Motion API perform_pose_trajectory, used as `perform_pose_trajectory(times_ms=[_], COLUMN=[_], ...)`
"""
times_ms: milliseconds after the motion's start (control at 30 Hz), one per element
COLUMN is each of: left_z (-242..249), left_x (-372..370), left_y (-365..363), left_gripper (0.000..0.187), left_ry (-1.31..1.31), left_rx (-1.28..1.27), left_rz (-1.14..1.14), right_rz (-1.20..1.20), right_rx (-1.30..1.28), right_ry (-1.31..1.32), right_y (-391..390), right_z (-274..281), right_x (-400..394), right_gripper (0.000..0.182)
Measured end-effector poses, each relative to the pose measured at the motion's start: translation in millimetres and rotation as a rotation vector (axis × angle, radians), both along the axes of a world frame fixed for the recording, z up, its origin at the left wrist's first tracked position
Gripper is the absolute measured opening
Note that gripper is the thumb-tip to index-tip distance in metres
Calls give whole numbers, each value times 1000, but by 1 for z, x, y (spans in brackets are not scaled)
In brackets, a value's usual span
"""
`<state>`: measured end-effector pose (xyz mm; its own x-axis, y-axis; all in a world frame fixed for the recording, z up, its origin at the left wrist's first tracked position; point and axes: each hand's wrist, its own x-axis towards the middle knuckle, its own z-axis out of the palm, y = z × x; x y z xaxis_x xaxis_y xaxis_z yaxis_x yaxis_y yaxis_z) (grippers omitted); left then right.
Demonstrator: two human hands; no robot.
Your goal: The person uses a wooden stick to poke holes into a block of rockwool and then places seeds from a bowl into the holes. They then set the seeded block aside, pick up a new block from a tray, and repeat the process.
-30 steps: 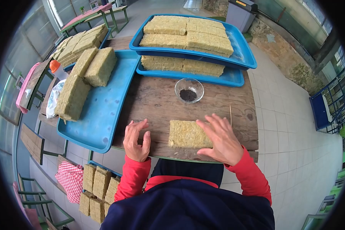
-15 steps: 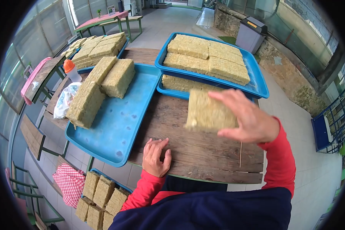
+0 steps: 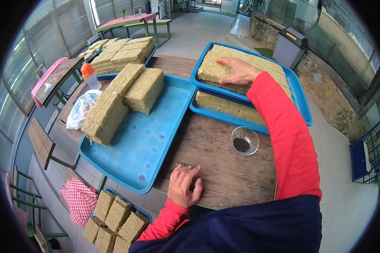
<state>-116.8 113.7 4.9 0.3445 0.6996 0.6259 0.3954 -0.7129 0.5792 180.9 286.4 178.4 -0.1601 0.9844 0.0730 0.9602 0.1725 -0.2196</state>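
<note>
My right hand (image 3: pixel 237 71) reaches over the upper right blue tray (image 3: pixel 305 110), fingers spread on top of the yellowish fibrous blocks (image 3: pixel 266 66) there. Whether it grips one of them is hard to tell. A second tray (image 3: pixel 223 119) with blocks sits beneath. My left hand (image 3: pixel 184 185) rests at the front edge of the wooden table (image 3: pixel 215 164), fingers apart, holding nothing. A glass bowl (image 3: pixel 245 141) with dark grains stands on the wood between my hands. On the left, a large blue tray (image 3: pixel 156 139) holds upright blocks (image 3: pixel 103 118) on its far left side.
A bottle with an orange cap (image 3: pixel 90 76) and a white bag (image 3: pixel 82 109) lie left of the large tray. Another block-filled tray (image 3: pixel 109 76) stands behind. Below left are more blocks (image 3: pixel 118 214) and a checkered cloth (image 3: pixel 79 201). A grey bin (image 3: pixel 289 48) stands beyond.
My right hand has moved from above the table to the upper right tray, with the block it carried. The glass bowl now shows. The view has shifted slightly.
</note>
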Motion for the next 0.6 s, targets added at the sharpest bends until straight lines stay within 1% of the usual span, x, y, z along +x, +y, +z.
perform_pose_trajectory(times_ms=[100,167,267,433,500,567,600], left_z=[1,1,2,8,8,7,8], left_x=[1,1,1,2,1,1,1], left_y=[0,0,0,-1,0,-1,-1], left_gripper=[35,35,35,32,33,34,35], left_ry=[12,16,22,2,4,17,22], left_rx=[-16,-17,-13,-29,-25,-23,-23], left_rz=[0,0,0,27,-21,-18,-16], right_rz=[-11,-80,-113,-14,19,21,32], right_rx=[-34,-57,-101,-34,-20,279,278], right_ry=[-29,-132,-100,-83,-72,-97,-94], right_y=[3,1,0,-5,-2,-3,-3], right_z=[4,8,3,-5,-6,3,13], right_x=[-4,-9,-13,-4,-12,-24,-38], right_gripper=[73,70,66,60,59,57,57])
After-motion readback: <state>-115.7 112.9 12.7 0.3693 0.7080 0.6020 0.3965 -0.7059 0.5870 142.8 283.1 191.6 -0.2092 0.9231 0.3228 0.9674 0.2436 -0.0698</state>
